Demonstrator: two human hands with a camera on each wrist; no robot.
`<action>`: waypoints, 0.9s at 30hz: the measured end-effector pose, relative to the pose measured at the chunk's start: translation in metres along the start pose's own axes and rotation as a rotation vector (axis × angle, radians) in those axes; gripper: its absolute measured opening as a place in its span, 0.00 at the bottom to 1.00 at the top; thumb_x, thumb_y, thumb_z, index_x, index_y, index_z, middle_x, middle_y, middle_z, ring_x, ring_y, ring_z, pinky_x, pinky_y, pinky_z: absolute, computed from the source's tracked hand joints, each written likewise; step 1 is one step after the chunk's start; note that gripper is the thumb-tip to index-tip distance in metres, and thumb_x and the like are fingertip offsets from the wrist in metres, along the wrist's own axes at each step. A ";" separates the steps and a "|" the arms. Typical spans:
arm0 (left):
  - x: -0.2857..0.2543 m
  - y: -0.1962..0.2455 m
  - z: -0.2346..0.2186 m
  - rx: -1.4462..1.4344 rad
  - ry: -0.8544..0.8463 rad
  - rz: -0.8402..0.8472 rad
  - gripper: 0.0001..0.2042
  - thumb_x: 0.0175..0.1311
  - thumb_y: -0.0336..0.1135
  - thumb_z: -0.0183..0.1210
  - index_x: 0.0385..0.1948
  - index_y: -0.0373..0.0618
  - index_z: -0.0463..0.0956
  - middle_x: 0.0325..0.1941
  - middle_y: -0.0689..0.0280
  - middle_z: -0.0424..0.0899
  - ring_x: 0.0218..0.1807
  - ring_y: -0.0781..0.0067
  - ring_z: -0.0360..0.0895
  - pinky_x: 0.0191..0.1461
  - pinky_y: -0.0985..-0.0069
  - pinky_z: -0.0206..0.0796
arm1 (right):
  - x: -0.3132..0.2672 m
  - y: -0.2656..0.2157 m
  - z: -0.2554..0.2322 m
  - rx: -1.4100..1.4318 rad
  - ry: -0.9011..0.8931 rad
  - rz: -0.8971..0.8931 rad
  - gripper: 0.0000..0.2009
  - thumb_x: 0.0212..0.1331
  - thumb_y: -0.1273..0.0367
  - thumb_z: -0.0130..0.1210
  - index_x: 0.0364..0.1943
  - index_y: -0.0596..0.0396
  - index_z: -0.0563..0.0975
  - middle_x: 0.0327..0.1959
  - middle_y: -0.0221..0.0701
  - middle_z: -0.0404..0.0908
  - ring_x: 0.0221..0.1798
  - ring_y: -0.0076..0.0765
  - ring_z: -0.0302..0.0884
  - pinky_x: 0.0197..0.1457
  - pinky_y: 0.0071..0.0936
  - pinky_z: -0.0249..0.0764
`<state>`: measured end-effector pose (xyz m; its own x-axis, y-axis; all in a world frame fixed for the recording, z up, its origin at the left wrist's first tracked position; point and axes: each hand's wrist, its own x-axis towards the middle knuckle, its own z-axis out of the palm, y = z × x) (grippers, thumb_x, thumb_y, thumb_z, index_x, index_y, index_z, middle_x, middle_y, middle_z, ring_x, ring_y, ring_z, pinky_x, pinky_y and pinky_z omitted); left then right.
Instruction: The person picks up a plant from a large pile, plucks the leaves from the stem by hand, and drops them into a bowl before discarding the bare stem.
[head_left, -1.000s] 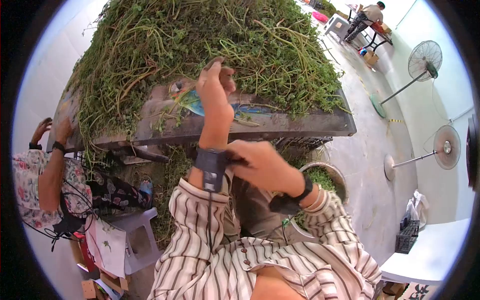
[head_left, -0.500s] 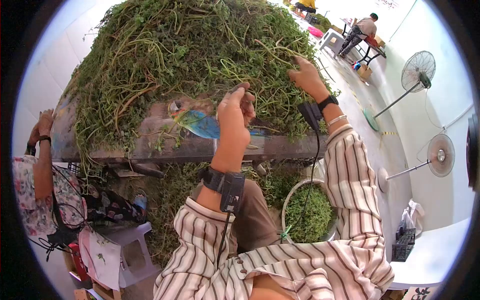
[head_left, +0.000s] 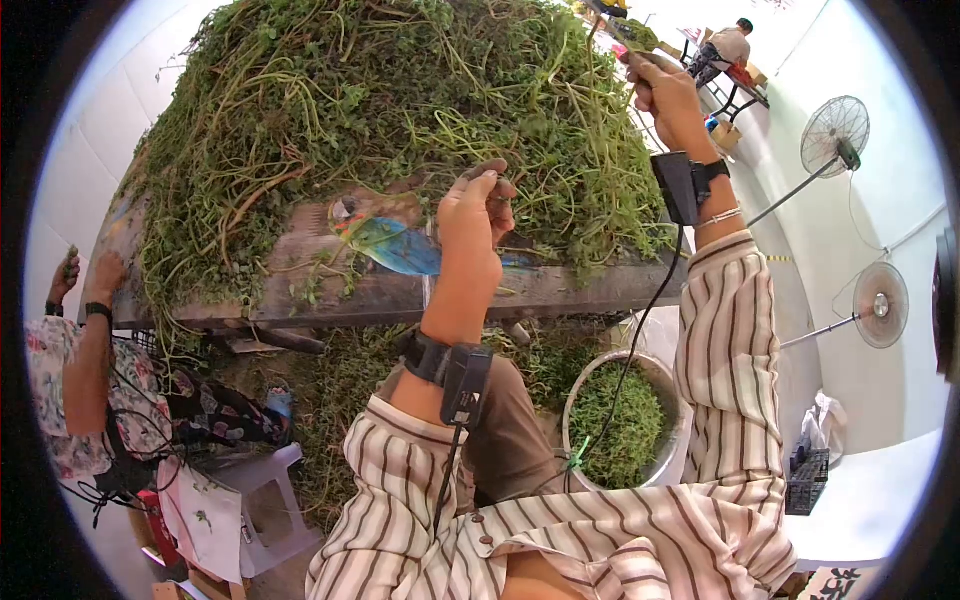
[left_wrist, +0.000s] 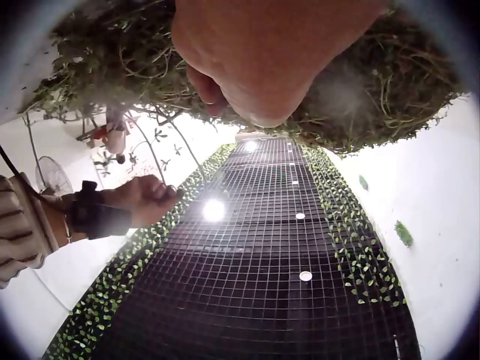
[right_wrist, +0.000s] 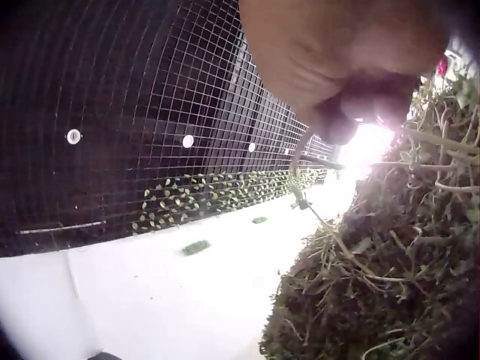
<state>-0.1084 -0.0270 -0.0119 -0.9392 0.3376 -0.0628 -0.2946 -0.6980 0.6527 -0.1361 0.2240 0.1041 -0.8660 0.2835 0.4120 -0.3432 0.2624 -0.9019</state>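
Observation:
In the head view, my right hand (head_left: pixel 672 98) is raised over the right side of a big heap of green leafy plants (head_left: pixel 400 110). Its thumb and fingers pinch a long plant stem (right_wrist: pixel 335 238), which trails from the fingertips toward the heap in the right wrist view. My left hand (head_left: pixel 474 212) hovers at the heap's front edge, fingers loosely curled with nothing seen in them. Below it, the dark table (head_left: pixel 400 298) shows a painted blue parrot (head_left: pixel 395 245). In the left wrist view, my left fingers are mostly hidden behind the hand.
A round tub (head_left: pixel 676 385) of small green sprigs stands below the table, right of my knee. To the left, another person (head_left: pixel 85 370) works at the heap beside a white stool (head_left: pixel 275 500). Standing fans (head_left: pixel 838 130) line the right side. A cable (head_left: pixel 640 330) hangs from my right wrist.
My right hand has let go of the left wrist strap, reached up and right to the heap, and lifted a stem. My left hand moved slightly right and down, then stayed.

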 end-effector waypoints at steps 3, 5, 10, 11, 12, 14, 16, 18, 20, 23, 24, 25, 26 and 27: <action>-0.001 -0.002 0.001 0.013 -0.022 0.000 0.10 0.62 0.32 0.48 0.42 0.39 0.72 0.24 0.70 0.74 0.20 0.84 0.65 0.20 0.85 0.59 | -0.009 -0.012 0.005 0.094 0.048 -0.055 0.09 0.58 0.70 0.50 0.37 0.62 0.75 0.23 0.27 0.74 0.18 0.15 0.62 0.19 0.15 0.61; -0.001 -0.004 0.002 0.026 -0.027 0.004 0.10 0.62 0.32 0.48 0.41 0.40 0.71 0.25 0.69 0.75 0.20 0.83 0.66 0.20 0.85 0.59 | -0.019 -0.017 0.013 0.135 0.055 -0.096 0.10 0.57 0.69 0.51 0.38 0.62 0.75 0.24 0.27 0.75 0.18 0.15 0.63 0.21 0.15 0.62; -0.002 -0.001 0.005 0.033 0.024 0.111 0.10 0.60 0.32 0.51 0.41 0.40 0.71 0.27 0.68 0.75 0.19 0.83 0.67 0.20 0.85 0.59 | -0.052 -0.016 0.036 -0.101 -0.020 -0.106 0.10 0.56 0.69 0.51 0.37 0.62 0.76 0.23 0.25 0.75 0.18 0.15 0.63 0.21 0.14 0.60; -0.001 0.000 0.005 0.025 0.055 0.181 0.10 0.60 0.33 0.52 0.40 0.40 0.71 0.27 0.67 0.75 0.19 0.83 0.67 0.20 0.84 0.59 | -0.060 -0.015 0.043 -0.165 -0.033 -0.105 0.10 0.56 0.68 0.51 0.38 0.61 0.76 0.22 0.25 0.76 0.18 0.14 0.62 0.21 0.13 0.59; -0.001 0.002 0.005 0.025 0.064 0.186 0.10 0.60 0.33 0.52 0.40 0.40 0.71 0.27 0.67 0.75 0.19 0.83 0.67 0.20 0.84 0.59 | -0.066 -0.013 0.049 -0.228 -0.045 -0.104 0.11 0.55 0.68 0.51 0.38 0.60 0.76 0.22 0.25 0.76 0.18 0.14 0.62 0.21 0.13 0.59; -0.001 0.005 0.005 0.016 0.054 0.234 0.12 0.59 0.36 0.55 0.39 0.40 0.71 0.28 0.67 0.76 0.20 0.84 0.67 0.21 0.84 0.60 | -0.078 -0.011 0.059 -0.323 -0.056 -0.079 0.10 0.54 0.67 0.51 0.38 0.58 0.77 0.22 0.25 0.76 0.18 0.14 0.63 0.21 0.15 0.60; -0.002 0.007 0.007 0.025 0.088 0.235 0.13 0.58 0.39 0.56 0.39 0.41 0.70 0.29 0.67 0.75 0.20 0.84 0.68 0.21 0.84 0.60 | -0.091 -0.011 0.071 -0.543 -0.097 -0.089 0.10 0.54 0.67 0.52 0.37 0.56 0.77 0.22 0.26 0.76 0.19 0.16 0.65 0.23 0.17 0.62; -0.001 0.009 0.006 0.033 0.120 0.234 0.15 0.57 0.41 0.58 0.38 0.41 0.70 0.29 0.67 0.75 0.20 0.84 0.68 0.21 0.84 0.60 | -0.103 -0.005 0.080 -0.527 -0.129 -0.080 0.10 0.52 0.68 0.53 0.37 0.57 0.77 0.21 0.30 0.75 0.22 0.19 0.68 0.26 0.20 0.65; 0.001 0.010 0.003 0.020 0.057 0.247 0.18 0.56 0.45 0.59 0.39 0.42 0.69 0.26 0.69 0.72 0.18 0.84 0.67 0.20 0.84 0.59 | -0.114 0.000 0.088 -0.553 -0.200 -0.184 0.10 0.51 0.69 0.54 0.37 0.60 0.75 0.22 0.35 0.75 0.23 0.25 0.70 0.29 0.22 0.66; 0.001 0.010 0.003 0.030 0.142 0.244 0.16 0.57 0.44 0.58 0.38 0.42 0.69 0.25 0.70 0.72 0.19 0.84 0.68 0.20 0.84 0.60 | -0.127 0.006 0.093 -0.582 -0.241 -0.235 0.10 0.50 0.71 0.54 0.37 0.61 0.74 0.24 0.41 0.74 0.25 0.36 0.72 0.31 0.27 0.68; 0.001 0.008 0.002 0.027 0.145 0.245 0.16 0.57 0.44 0.58 0.38 0.42 0.69 0.25 0.70 0.72 0.19 0.84 0.68 0.20 0.84 0.60 | -0.130 0.008 0.095 -0.583 -0.257 -0.253 0.10 0.50 0.71 0.54 0.37 0.61 0.74 0.25 0.43 0.75 0.26 0.40 0.73 0.32 0.28 0.69; 0.002 0.007 0.000 -0.036 0.129 0.151 0.15 0.58 0.43 0.56 0.39 0.42 0.69 0.26 0.69 0.73 0.20 0.84 0.68 0.20 0.85 0.61 | -0.133 0.009 0.096 -0.607 -0.267 -0.274 0.10 0.49 0.72 0.53 0.36 0.61 0.74 0.27 0.44 0.75 0.29 0.46 0.74 0.34 0.31 0.69; 0.003 0.006 -0.002 -0.098 0.110 0.058 0.13 0.60 0.41 0.55 0.39 0.41 0.69 0.26 0.69 0.74 0.21 0.84 0.69 0.21 0.86 0.62 | -0.134 0.010 0.098 -0.606 -0.271 -0.277 0.10 0.49 0.72 0.53 0.36 0.61 0.74 0.27 0.44 0.75 0.29 0.46 0.74 0.34 0.31 0.69; 0.003 0.004 -0.002 -0.100 0.113 0.063 0.13 0.60 0.41 0.55 0.39 0.41 0.69 0.26 0.69 0.74 0.21 0.84 0.69 0.21 0.86 0.62 | -0.137 0.011 0.100 -0.611 -0.268 -0.304 0.10 0.49 0.72 0.53 0.36 0.61 0.74 0.28 0.44 0.75 0.31 0.48 0.74 0.34 0.31 0.69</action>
<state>-0.1128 -0.0301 -0.0113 -0.9684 0.2225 -0.1123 -0.2457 -0.7766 0.5802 -0.0577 0.0956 0.0251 -0.8508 -0.0990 0.5160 -0.3865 0.7831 -0.4871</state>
